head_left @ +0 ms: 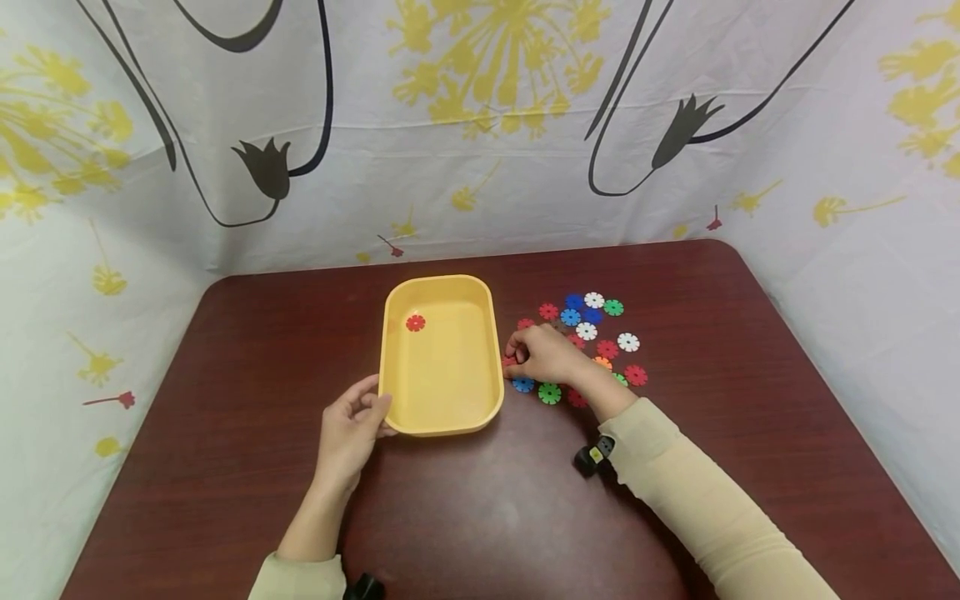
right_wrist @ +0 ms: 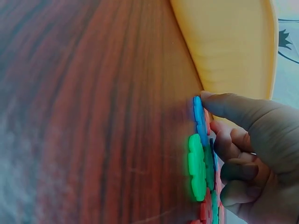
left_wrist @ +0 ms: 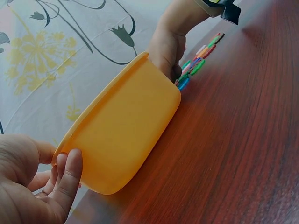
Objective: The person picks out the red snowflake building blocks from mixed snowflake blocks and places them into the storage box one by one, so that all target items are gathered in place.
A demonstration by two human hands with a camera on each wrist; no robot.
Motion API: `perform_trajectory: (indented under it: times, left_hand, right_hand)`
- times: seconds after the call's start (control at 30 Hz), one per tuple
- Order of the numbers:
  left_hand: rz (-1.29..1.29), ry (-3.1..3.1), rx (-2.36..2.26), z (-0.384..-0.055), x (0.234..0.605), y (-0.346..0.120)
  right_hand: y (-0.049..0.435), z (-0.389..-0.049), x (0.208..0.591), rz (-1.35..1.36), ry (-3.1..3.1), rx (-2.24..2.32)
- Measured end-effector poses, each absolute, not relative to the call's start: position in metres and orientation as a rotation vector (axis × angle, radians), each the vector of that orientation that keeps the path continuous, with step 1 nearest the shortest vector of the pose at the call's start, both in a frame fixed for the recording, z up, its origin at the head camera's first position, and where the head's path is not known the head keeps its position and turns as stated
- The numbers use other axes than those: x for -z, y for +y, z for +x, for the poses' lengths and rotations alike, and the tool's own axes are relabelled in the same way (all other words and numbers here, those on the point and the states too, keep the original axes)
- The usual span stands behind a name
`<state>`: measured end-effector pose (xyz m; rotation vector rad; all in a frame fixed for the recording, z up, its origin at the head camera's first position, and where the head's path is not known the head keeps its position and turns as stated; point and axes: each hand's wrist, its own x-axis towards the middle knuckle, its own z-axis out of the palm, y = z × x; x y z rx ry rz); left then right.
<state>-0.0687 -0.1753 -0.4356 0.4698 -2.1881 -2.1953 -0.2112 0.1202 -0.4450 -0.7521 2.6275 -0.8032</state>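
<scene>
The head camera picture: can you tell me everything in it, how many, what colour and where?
Shallow rectangular tray with rounded corners: 1, yellow, mid-table
Flat notched disc inside it: 1, red, toward the far left
Flat notched discs outside: about twenty, overlapping, red, blue, white, green, orange, right of the tray
Smooth table: 1, dark reddish-brown, underneath
Flower-patterned cloth: number unclear, white with yellow, grey, red, behind and beside the table
Sleeves: 2, beige, on the arms
Wrist devices: 2, black, one per wrist
Left hand: 1, bare, holding the tray's near left corner
Right hand: 1, bare, pinching a red disc
</scene>
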Motion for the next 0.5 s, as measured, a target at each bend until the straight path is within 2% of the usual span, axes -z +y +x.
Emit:
perform_trajectory:
  times: [0.5]
  left_hand:
    - [0.468, -2.201, 2.184, -0.0691, 0.4355, -0.1739]
  right_hand:
    - [0.1158, -0.2115, 0.444, -0.729, 2.668, 0.781]
